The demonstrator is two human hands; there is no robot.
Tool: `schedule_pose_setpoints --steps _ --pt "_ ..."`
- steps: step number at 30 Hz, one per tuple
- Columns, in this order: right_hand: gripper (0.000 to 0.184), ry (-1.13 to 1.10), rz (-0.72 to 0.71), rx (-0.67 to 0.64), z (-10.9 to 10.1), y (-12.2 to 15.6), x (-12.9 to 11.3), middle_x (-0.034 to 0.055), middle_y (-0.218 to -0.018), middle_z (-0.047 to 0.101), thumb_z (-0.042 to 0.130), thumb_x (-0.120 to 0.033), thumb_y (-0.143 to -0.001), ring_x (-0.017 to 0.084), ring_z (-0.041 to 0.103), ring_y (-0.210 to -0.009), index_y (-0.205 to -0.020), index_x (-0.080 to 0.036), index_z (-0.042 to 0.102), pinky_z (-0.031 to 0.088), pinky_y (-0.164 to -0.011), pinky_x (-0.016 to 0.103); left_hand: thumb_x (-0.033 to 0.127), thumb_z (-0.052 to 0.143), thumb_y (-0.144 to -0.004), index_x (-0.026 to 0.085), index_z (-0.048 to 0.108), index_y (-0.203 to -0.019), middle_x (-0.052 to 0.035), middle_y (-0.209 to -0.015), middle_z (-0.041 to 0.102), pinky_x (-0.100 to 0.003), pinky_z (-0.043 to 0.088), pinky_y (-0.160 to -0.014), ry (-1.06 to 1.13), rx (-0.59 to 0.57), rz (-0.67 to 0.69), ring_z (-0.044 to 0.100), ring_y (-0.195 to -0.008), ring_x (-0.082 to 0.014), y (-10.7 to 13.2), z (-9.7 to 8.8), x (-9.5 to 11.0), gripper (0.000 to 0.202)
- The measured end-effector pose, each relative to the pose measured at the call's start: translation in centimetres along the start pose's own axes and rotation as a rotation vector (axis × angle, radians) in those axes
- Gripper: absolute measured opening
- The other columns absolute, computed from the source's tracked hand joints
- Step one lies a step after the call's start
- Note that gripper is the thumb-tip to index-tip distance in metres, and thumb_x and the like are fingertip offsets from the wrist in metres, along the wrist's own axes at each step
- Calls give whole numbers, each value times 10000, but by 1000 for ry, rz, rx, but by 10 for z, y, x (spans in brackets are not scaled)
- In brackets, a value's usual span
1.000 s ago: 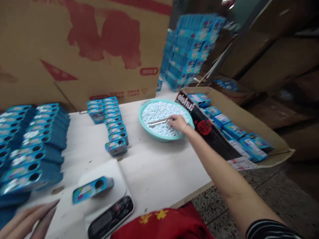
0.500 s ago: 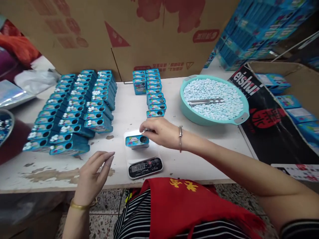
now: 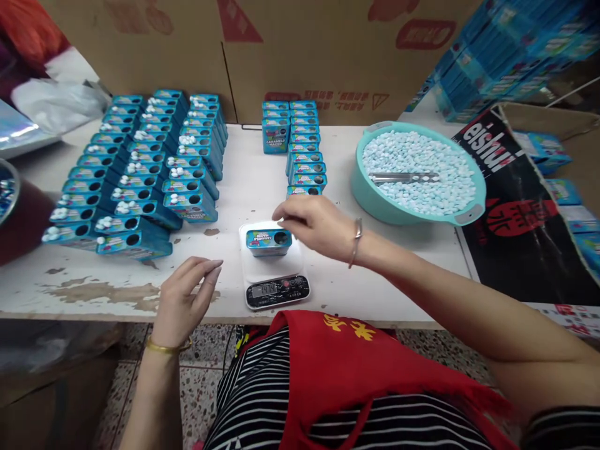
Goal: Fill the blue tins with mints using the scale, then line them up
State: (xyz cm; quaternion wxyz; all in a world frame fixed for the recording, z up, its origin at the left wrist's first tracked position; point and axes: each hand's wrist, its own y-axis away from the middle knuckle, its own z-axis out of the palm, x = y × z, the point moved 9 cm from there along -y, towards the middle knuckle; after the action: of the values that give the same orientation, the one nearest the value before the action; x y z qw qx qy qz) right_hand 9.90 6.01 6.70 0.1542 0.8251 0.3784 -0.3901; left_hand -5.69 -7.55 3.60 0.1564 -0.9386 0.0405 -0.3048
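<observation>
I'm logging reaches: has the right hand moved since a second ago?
Yes: the right hand went left, from the turquoise bowl toward the blue box on the digital scale.

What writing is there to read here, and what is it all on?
"CARAMELO MACIZO": blue box on the scale.
"eishui": black panel, possibly cut off at the start.
"1474", apparently: scale display; minus sign or decimal point unclear.
Not readable: red print on the brown carton, yellow characters on the red apron, the black panel's red emblem.
</observation>
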Motion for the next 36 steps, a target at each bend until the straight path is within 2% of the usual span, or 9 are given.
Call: schedule_pose_setpoints --steps 5,10,14,19,26,29,32,34,36 --pt "139 -594 296 129 -15 25 53 20 -733 603 593 -298 -862 97 525 -584 -866 -162 623 421 -511 240 178 529 -896 162 646 -980 -42 -864 622 -255 460 -742 10 10 -27 586 -821 -132 3 2 -5 144" --pt "167 -781 473 143 -12 51 86 49 -772 645 695 -289 -785 112 600 -665 -837 -148 624 494 -572 253 208 524 -901 171 650 -968 -38 -853 624 -251 461 -722 -2 -1 -45 577 -793 -126 2 8 -11 148" --pt "206 -768 449 129 -9 54 79 44 -763 671 681 -316 -798 132 652 -651 -879 -165 566 504 -550 258 221 523 -904 169 653 -971 -36 -851 619 -246 458 -714 2 -17 -43 571 -784 -121 -3 12 -11 155" --pt "280 -600 317 106 -5 43 51 -16 -623 623 633 -440 -823 80 533 -434 -820 -200 490 352 -397 211 231 519 -903 169 656 -962 -39 -844 623 -251 461 -706 16 -27 -60 572 -778 -125 -7 15 -11 162" --pt "193 -125 131 105 2 18 19 -57 -534 493 625 -364 -833 95 456 -517 -845 -173 598 344 -530 246 207 510 -904 161 648 -956 -46 -853 624 -252 460 -727 26 -34 -40 580 -805 -131 -7 17 -9 154" --pt "174 24 123 243 -32 18 29 -27 -634 552 580 -331 -863 113 475 -576 -936 -178 616 366 -587 264 197 513 -903 162 643 -959 -48 -867 625 -246 458 -724 30 -35 -29 582 -813 -130 -7 16 -12 146" --pt "150 232 187 484 -100 42 67 28 -772 599 539 -325 -877 151 510 -678 -889 -192 609 389 -675 304 208 508 -904 168 641 -962 -48 -874 626 -243 459 -718 31 -40 -44 584 -812 -129 -6 17 -18 150" --pt "124 481 366 598 -146 67 109 68 -829 598 554 -321 -860 190 510 -742 -849 -203 591 374 -728 350 224 500 -908 169 645 -963 -50 -870 624 -244 461 -720 31 -52 -62 585 -811 -132 -6 20 -21 164" --pt "143 647 682 421 -168 88 171 78 -798 572 624 -350 -807 220 493 -766 -781 -222 567 348 -733 381 240 492 -911 168 648 -959 -51 -860 623 -248 462 -727 32 -61 -76 585 -811 -135 -7 23 -22 178"
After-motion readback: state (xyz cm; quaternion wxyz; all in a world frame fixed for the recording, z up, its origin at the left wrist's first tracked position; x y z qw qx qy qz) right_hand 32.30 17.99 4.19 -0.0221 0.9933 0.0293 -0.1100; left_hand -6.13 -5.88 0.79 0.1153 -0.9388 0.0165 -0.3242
